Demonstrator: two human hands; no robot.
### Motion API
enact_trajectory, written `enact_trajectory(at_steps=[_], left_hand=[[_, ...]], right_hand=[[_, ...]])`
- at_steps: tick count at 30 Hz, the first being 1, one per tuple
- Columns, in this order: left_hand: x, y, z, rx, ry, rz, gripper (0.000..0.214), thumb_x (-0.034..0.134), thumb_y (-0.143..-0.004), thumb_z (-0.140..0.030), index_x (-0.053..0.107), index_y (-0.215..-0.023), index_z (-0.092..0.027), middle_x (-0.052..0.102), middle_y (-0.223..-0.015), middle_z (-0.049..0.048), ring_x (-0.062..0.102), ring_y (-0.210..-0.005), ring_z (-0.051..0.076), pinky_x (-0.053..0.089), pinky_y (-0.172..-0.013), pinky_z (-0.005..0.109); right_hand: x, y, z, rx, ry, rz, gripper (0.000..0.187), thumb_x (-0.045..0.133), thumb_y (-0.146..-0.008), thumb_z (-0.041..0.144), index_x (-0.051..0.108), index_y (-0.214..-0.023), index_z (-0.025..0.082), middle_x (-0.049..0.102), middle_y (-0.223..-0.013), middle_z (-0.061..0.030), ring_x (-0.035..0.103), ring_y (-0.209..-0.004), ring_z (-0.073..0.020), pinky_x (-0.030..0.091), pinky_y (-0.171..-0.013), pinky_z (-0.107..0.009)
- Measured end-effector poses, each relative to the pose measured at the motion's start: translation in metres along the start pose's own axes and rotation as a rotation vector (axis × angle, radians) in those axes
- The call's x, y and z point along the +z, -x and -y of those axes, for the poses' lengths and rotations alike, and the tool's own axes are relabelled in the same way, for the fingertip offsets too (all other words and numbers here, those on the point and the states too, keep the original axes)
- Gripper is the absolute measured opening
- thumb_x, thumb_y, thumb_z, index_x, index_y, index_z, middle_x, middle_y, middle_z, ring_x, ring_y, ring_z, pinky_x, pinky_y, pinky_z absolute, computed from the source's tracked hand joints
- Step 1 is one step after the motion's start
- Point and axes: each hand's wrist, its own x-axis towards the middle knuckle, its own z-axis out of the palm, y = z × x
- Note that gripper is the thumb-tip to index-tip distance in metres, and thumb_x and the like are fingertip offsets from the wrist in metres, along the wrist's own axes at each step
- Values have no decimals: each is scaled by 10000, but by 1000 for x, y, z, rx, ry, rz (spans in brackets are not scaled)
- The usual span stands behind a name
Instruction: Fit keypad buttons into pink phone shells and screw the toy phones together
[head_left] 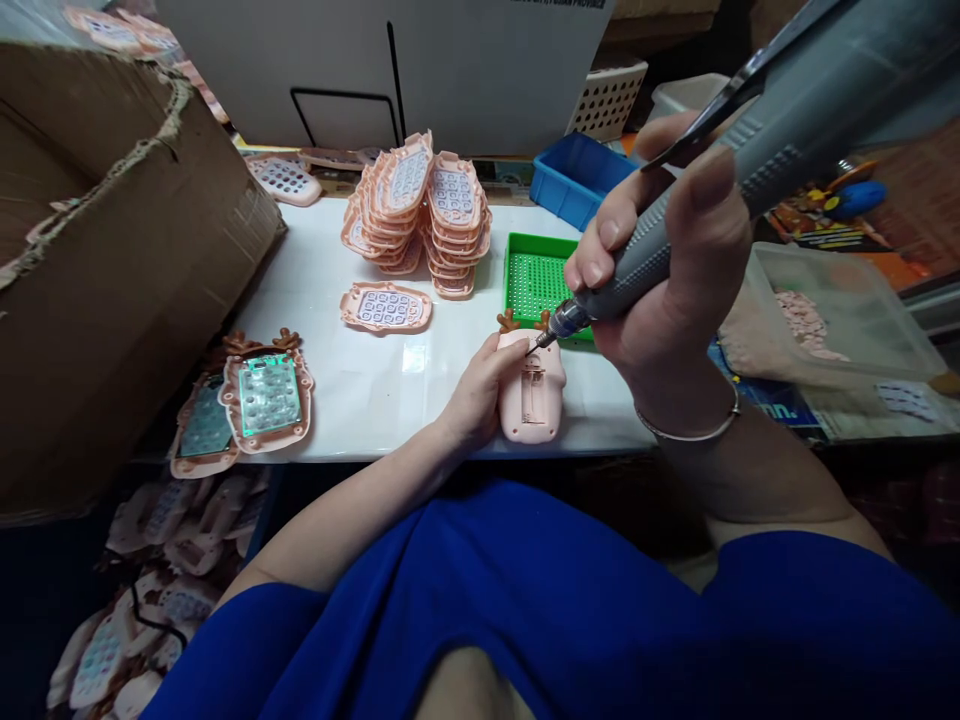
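My left hand point(480, 388) grips a pink toy phone point(551, 400) with brown antlers, its back side up and the battery slot showing. In my right hand point(675, 240) is a grey electric screwdriver point(652, 235), held at a slant with its lever under my fingers. The bit tip meets the upper part of the toy's back, close to my left thumb; whether a screw sits there is too small to tell. Left of my hands lie two toy halves point(270, 395) with green circuit boards. One pink front shell point(386, 306) lies alone beyond my left hand.
Stacks of pink front shells point(454, 215) stand at the back of the white table point(360, 400). A green basket point(529, 270) and a blue bin point(577, 175) are behind the toy. A cardboard box point(135, 270) borders the left; a clear tub point(840, 300) with small pink parts is right.
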Motion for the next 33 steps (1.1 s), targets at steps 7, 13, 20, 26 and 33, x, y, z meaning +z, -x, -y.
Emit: enact_trajectory(at_steps=[7, 13, 20, 26, 33], left_hand=[[-1, -4, 3, -64, 119, -99, 327, 595, -863, -456, 653, -970, -153, 707, -829, 46, 668, -737, 190, 545, -786, 353], [4, -3, 1, -94, 158, -142, 429, 441, -964, -497, 681, -961, -142, 742, -832, 74, 696, -756, 196, 570, -792, 348], [-2, -5, 5, -67, 107, -80, 511, 535, -881, -622, 670, -1000, -145, 740, -849, 81, 707, -829, 224, 557, -809, 352], [-4, -2, 4, -2, 59, 3, 416, 683, -800, -506, 640, -1024, -158, 705, -872, 39, 663, -796, 183, 519, -766, 307], [-4, 6, -1, -62, -87, -5, 478, 768, -565, -209, 558, -990, -145, 656, -830, -5, 595, -723, 128, 462, -698, 251]], right_hand=[[0, -2, -7, 8, 116, -13, 518, 691, -685, 764, 542, -922, 329, 411, -556, 61, 455, -426, -144, 420, -414, -312], [1, -1, -10, 23, 92, -31, 497, 706, -696, 721, 534, -931, 319, 392, -561, 62, 428, -423, -140, 363, -412, -310], [4, 3, -10, 27, 63, -55, 475, 730, -688, 698, 548, -909, 319, 408, -569, 61, 430, -429, -133, 343, -415, -308], [3, 8, -14, -8, -53, -9, 331, 815, -711, 495, 623, -874, 281, 465, -587, 75, 444, -396, -88, 329, -376, -263], [1, 9, -16, 21, -19, 20, 371, 827, -671, 512, 611, -862, 279, 489, -583, 86, 432, -373, -79, 330, -366, -257]])
